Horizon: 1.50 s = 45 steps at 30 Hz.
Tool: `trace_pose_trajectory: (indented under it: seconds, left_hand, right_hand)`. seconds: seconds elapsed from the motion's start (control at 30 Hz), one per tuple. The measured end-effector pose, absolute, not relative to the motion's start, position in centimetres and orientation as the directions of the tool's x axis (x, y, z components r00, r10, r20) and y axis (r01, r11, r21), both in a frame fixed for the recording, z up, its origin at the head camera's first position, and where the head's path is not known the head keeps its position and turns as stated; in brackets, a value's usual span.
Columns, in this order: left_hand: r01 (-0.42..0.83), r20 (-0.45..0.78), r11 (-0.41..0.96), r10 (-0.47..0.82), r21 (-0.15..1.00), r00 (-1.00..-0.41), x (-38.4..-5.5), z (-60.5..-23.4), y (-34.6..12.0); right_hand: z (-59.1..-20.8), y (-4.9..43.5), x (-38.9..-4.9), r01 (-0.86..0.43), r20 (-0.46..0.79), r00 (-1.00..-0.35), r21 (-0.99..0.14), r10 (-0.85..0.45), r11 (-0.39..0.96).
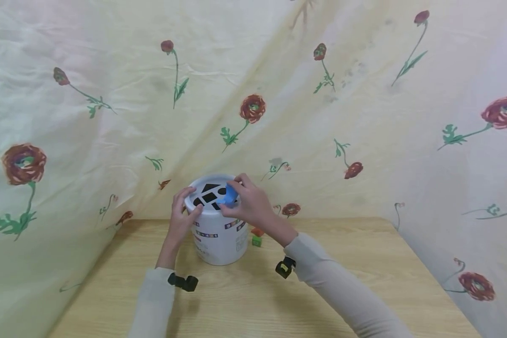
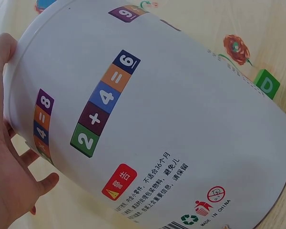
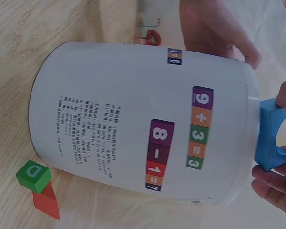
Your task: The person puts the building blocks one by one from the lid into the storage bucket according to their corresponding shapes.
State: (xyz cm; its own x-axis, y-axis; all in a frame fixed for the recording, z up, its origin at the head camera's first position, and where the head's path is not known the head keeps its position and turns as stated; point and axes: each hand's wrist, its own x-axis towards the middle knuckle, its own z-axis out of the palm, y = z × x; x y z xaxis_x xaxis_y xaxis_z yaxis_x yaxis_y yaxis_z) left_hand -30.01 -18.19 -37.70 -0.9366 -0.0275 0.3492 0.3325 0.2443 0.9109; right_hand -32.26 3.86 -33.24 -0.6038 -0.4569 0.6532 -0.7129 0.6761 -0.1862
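Wood table (image 1: pixel 384 249) below; your left (image 1: pixel 181 217) grips round white tub (image 1: pixel 219 246), right (image 1: pixel 255 204) pinches blue arched block (image 3: pixel 266 131), probably aligning; twist to fit next.

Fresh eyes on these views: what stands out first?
Probably the white bucket on the table, its lid cut with dark holes. Next, the bright blue block that the right hand holds at the lid. A green block marked D sits beside the bucket.

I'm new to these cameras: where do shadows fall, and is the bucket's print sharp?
Head view: soft shadows on the table, fine print on the bucket too blurred to read; left wrist view: sums crisp; right wrist view: sums legible, fine print softer.
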Motion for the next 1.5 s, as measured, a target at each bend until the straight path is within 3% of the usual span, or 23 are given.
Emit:
trace_pose_trajectory:
  seconds: [0.57,0.9,1.07,1.27,1.5]
  left_hand:
    - [0.338,0.354,0.239,-0.025,0.910,-0.935,-30.0,-37.7,-18.3]
    - [0.335,0.350,0.232,-0.024,0.913,-0.937,-30.0,-37.5,-18.3]
    - [0.332,0.347,0.227,-0.030,0.916,-0.937,-31.2,-38.8,-18.7]
    - [0.355,0.376,0.247,-0.043,0.902,-0.925,-33.0,-40.9,-19.3]
    - [0.359,0.378,0.240,-0.035,0.902,-0.925,-32.2,-40.1,-19.0]
  right_hand:
    - [-34.9,2.4,-33.1,-0.660,0.652,-0.678,-0.339,-0.339,0.670]
    - [-35.1,2.0,-33.3,-0.629,0.694,-0.651,-0.266,-0.308,0.730]
    - [-35.2,1.8,-33.4,-0.584,0.661,-0.690,-0.268,-0.294,0.766]
    - [-35.5,1.9,-33.7,-0.544,0.603,-0.754,-0.353,-0.259,0.762]
    - [-35.1,2.0,-34.1,-0.541,0.565,-0.786,-0.434,-0.250,0.720]
